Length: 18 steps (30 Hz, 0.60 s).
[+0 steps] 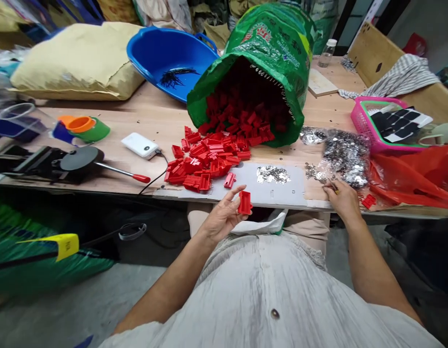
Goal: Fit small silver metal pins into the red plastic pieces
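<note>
Now the left hand pinches a small red plastic clip, boxy, glossy, upright; the right hand curls narrow beside silver bits on the bench, hold unclear.

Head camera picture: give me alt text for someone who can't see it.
A person's left hand holds a red piece at the edge of a table, while the right hand rests by a heap of metal bits. A green sack lies on its side, spilling a red pile onto the wood.
</note>
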Available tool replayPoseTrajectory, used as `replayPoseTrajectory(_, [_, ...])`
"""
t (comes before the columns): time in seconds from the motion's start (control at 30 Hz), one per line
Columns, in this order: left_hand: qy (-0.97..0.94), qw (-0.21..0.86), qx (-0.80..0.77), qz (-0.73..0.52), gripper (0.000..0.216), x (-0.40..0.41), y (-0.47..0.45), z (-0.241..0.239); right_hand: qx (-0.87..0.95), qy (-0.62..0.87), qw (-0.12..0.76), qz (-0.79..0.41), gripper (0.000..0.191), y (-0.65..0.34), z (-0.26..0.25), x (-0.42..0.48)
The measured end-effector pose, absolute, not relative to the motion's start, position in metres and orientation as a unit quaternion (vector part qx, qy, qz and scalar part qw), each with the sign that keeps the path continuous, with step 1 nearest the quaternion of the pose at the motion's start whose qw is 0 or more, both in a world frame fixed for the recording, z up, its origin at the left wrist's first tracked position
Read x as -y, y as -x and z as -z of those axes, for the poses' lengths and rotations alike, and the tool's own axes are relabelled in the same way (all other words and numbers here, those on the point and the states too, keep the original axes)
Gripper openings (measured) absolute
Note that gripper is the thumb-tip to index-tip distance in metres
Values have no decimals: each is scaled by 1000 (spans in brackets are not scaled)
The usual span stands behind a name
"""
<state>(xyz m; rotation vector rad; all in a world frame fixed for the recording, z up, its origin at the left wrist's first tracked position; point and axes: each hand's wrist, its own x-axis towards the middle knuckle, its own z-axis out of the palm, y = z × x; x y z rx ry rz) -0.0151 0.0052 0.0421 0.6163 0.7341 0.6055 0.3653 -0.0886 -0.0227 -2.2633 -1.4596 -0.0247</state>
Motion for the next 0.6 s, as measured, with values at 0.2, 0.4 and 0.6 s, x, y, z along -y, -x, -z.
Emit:
replayPoseTrajectory(0.2, [-233, 882, -306, -273, 47, -1, 10, -40, 598, 744, 295, -35, 19, -326, 20, 68])
replayPoseTrajectory(0.4, [-227, 882, -309, -276, 37, 1, 7, -38, 680, 664, 284, -125, 19, -263, 12, 37])
replayPoseTrajectory(0.6, [-229, 876, -312, -287, 41, 0, 19, -33, 701, 654, 262, -112, 19, -273, 11, 40])
